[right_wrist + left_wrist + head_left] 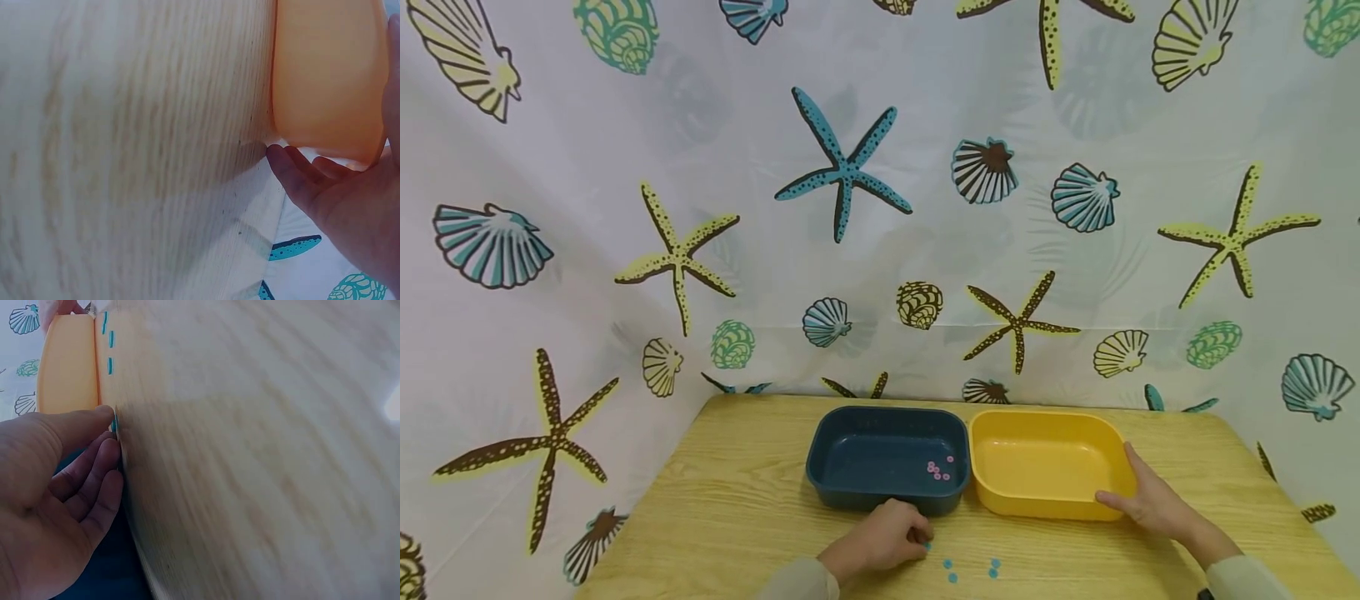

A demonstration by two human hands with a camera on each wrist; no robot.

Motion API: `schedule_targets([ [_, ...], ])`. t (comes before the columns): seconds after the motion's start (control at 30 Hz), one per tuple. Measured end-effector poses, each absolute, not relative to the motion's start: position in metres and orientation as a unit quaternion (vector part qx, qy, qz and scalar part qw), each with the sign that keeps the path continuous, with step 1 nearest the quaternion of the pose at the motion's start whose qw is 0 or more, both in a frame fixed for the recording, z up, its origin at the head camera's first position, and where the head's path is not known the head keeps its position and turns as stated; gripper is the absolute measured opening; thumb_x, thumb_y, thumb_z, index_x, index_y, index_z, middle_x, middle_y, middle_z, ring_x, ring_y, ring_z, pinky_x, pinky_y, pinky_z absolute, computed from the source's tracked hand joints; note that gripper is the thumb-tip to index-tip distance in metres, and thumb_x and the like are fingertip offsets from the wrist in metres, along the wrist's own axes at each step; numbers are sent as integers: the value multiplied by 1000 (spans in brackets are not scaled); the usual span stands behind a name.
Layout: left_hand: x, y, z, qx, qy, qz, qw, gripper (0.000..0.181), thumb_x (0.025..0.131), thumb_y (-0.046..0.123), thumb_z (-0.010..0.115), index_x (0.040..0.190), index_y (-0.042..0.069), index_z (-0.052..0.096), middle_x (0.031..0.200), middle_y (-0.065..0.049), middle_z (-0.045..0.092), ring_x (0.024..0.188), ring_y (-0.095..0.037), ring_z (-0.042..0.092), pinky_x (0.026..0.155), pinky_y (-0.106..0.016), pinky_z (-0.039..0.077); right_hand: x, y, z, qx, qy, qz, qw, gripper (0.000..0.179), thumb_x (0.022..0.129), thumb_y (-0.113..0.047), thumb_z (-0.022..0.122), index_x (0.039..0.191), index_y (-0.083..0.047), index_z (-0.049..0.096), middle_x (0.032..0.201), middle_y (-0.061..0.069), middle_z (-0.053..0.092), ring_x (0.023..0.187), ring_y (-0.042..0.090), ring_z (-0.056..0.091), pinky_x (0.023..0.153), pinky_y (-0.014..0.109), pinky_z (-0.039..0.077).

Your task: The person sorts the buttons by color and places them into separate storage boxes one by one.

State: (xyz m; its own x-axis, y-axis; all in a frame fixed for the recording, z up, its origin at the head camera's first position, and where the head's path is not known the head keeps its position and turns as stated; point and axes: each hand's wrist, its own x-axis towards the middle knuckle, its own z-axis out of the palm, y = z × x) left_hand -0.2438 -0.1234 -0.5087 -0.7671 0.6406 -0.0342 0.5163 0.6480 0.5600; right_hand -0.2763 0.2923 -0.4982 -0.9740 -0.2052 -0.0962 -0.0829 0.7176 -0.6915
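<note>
My left hand is at the table just in front of the dark blue tub, thumb and fingertips around a small flat blue disc at the tabletop. Several more blue discs lie loose to the right of that hand. At the right, my right hand holds the near right corner of the yellow tub. Its thumb is at the front rim and its fingers run along the outer side, as the right wrist view shows. Several small pink discs lie inside the dark blue tub, toward its right end.
Both tubs stand side by side near the back of a wooden table. A white curtain printed with starfish and shells hangs behind the table and along both sides. Inside the yellow tub, only its bare floor shows.
</note>
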Motion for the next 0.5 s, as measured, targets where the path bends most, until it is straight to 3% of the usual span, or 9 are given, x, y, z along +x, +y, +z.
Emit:
schedule_targets([
  [0.5, -243, -118, -509, 320, 915, 226, 99, 9, 83, 12, 73, 90, 15, 77, 83, 12, 66, 74, 5, 54, 66, -17, 46, -275, 292, -496, -72, 923, -368, 89, 113, 86, -48, 65, 143, 14, -10, 145, 42, 1, 130, 58, 10, 102, 64, 12],
])
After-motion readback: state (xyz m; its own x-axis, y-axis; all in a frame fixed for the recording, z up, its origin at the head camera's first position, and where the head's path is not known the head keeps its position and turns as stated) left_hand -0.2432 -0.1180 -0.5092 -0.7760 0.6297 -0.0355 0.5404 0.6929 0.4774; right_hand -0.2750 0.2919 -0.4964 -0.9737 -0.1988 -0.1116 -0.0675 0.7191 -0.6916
